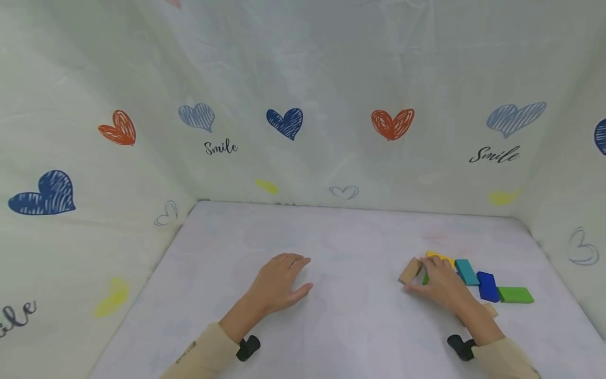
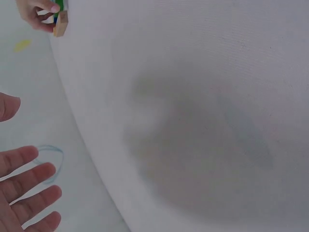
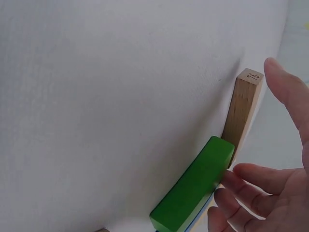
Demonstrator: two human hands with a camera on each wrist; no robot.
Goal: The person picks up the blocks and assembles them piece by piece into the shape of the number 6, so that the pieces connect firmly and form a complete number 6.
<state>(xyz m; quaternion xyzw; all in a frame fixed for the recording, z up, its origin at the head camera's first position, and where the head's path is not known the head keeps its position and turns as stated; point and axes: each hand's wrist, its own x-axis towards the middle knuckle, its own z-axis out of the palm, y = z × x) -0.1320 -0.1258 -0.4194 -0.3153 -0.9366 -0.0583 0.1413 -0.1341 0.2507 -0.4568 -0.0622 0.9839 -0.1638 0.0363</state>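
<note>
Right hand [image 1: 442, 284] at the right of the white table surface [image 1: 350, 326], thumb and index finger set wide apart, about the two ends of a natural-wood rectangular block [image 1: 410, 271]. Right wrist view: a slight gap shows between thumb tip and the near end face, which bears a small dark number, reading uncertain; the index fingertip lies at or just beside the far end, contact cannot be told. Remaining fingers loosely bent. Wooden block sits next to a green rectangular block [image 3: 193, 188], set at an angle to it, with strips of blue and yellow showing along the green block's lower side. Head view: yellow block [image 1: 443, 257] partly behind the right hand; then, rightward and progressively nearer the person, a teal rectangular block [image 1: 467, 272], a dark-blue rectangular block [image 1: 487, 287] and a light-green rectangular block [image 1: 516, 295], the last two meeting or nearly so. Part of another pale wooden piece [image 1: 491, 310] shows beside the right wrist. Left hand [image 1: 281, 284] well apart to the left, holding nothing, fingers extended, thumb spread away from them. Beige sleeves [image 1: 203, 353] on both forearms. Backdrop: pale curtain [image 1: 331, 63] printed with hearts and "Smile".
</note>
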